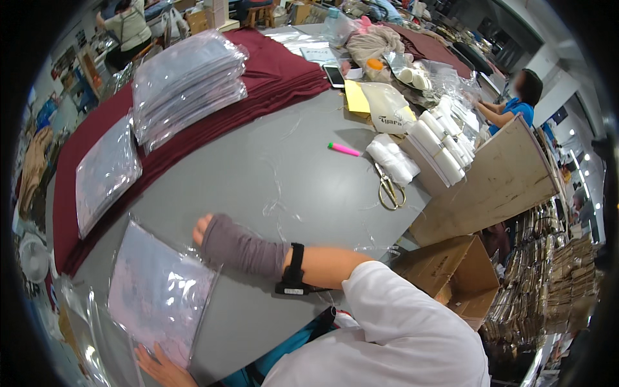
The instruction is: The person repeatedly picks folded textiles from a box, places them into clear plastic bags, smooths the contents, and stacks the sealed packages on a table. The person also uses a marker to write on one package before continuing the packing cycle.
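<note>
A clear plastic packet (159, 290) holding folded grey-blue and pink fabric lies on the grey tabletop in front of me. My left hand (164, 366) rests on the packet's near edge, fingers spread and holding nothing. Past the packet's upper right side is my right hand (202, 230), with a dark sleeve (242, 246) covering much of it. Its fingertips look bent, and the palm side is hidden. Beyond both hands, a similar packet (107, 171) and a tall stack of packets (188, 87) sit on folded maroon fabric (285, 72).
Gold-handled scissors (390, 193) lie near white rolls (394, 157) and a pink marker (344, 149). A phone (334, 76) lies farther back. A cardboard box (445, 271) stands below the table's right edge. Loose clear plastic (92, 334) is at left. Another person (515, 104) works at right.
</note>
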`<state>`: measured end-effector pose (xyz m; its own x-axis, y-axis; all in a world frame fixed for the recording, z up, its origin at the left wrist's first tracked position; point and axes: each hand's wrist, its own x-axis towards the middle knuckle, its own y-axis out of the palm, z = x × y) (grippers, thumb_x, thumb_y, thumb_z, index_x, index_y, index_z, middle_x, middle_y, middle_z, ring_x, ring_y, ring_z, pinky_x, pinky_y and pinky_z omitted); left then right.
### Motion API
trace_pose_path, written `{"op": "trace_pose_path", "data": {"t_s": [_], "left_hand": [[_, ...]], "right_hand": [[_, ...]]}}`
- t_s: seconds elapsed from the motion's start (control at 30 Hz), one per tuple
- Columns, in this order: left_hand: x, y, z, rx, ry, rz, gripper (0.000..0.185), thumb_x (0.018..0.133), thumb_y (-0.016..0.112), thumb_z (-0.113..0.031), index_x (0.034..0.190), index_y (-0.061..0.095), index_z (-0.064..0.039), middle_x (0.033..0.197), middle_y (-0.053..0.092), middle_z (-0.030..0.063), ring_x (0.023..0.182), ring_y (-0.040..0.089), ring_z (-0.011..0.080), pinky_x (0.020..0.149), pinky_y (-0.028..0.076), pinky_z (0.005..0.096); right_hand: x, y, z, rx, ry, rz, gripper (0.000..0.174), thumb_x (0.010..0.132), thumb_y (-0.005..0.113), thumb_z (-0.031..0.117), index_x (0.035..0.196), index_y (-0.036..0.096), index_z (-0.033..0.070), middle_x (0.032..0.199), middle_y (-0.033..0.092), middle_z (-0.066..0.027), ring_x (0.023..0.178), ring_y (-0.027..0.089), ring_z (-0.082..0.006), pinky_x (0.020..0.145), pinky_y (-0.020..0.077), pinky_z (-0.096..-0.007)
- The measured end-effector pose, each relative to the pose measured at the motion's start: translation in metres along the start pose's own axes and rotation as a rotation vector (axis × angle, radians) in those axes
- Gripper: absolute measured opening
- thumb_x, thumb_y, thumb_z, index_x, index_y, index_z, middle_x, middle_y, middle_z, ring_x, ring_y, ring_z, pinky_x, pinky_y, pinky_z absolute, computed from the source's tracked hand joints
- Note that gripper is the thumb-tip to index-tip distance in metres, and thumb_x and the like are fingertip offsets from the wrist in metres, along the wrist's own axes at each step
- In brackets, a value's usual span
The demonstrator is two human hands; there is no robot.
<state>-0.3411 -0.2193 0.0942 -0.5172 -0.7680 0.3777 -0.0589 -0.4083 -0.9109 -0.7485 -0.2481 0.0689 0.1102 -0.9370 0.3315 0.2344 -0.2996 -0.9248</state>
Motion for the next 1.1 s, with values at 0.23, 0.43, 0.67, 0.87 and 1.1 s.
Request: {"op": "trace_pose_path", "data": {"t_s": [0.23,0.43,0.67,0.87,1.1], "left_hand": [[0.01,0.011,-0.016,-0.015,0.104,0.428,0.062,0.108,0.05,-0.034,0.158,0.039,0.001,0.167,0.032,0.0249,0.154,0.03,0.0437,0.127,0.018,0.0573],[0.004,0.017,-0.012,-0.08,0.095,0.333,0.057,0.108,0.048,-0.029,0.155,0.042,0.004,0.163,0.036,0.0277,0.151,0.033,0.0452,0.125,0.021,0.0586],[0.008,0.008,-0.02,-0.042,0.086,0.355,0.058,0.108,0.05,-0.032,0.153,0.044,0.004,0.16,0.04,0.0285,0.148,0.037,0.0467,0.124,0.024,0.0601],[0.01,0.005,-0.022,-0.08,0.062,0.352,0.058,0.107,0.051,-0.034,0.154,0.046,0.001,0.159,0.042,0.0268,0.147,0.038,0.0463,0.123,0.026,0.0601],[0.006,0.008,-0.02,-0.029,0.053,0.351,0.059,0.109,0.047,-0.036,0.155,0.044,0.0,0.164,0.037,0.0246,0.152,0.032,0.0432,0.127,0.021,0.0586]], "right_hand": [[-0.026,-0.159,-0.145,-0.164,0.197,-0.042,0.013,0.087,0.061,0.009,0.097,0.067,0.002,0.077,0.066,-0.0245,0.063,0.068,-0.0378,0.058,0.0528,-0.0511],[-0.155,-0.276,-0.385,-0.727,1.054,-0.08,0.098,0.069,0.091,0.041,0.152,0.044,0.016,0.139,0.056,-0.0245,0.121,0.059,-0.0455,0.103,0.0474,-0.0519],[-0.15,-0.396,-0.447,-0.214,1.012,-0.572,0.02,0.098,0.064,0.016,0.108,0.068,-0.002,0.085,0.072,-0.0141,0.074,0.069,-0.0282,0.071,0.0548,-0.0431],[-0.123,-0.384,-0.521,-0.134,1.264,-0.416,0.022,0.098,0.066,0.017,0.11,0.068,-0.002,0.088,0.071,-0.0136,0.079,0.073,-0.027,0.075,0.057,-0.0428],[-0.09,-0.294,-0.477,-0.737,0.668,-0.032,0.024,0.1,0.052,0.009,0.116,0.069,0.005,0.113,0.073,-0.0177,0.104,0.071,-0.0352,0.094,0.0553,-0.0432]]}}
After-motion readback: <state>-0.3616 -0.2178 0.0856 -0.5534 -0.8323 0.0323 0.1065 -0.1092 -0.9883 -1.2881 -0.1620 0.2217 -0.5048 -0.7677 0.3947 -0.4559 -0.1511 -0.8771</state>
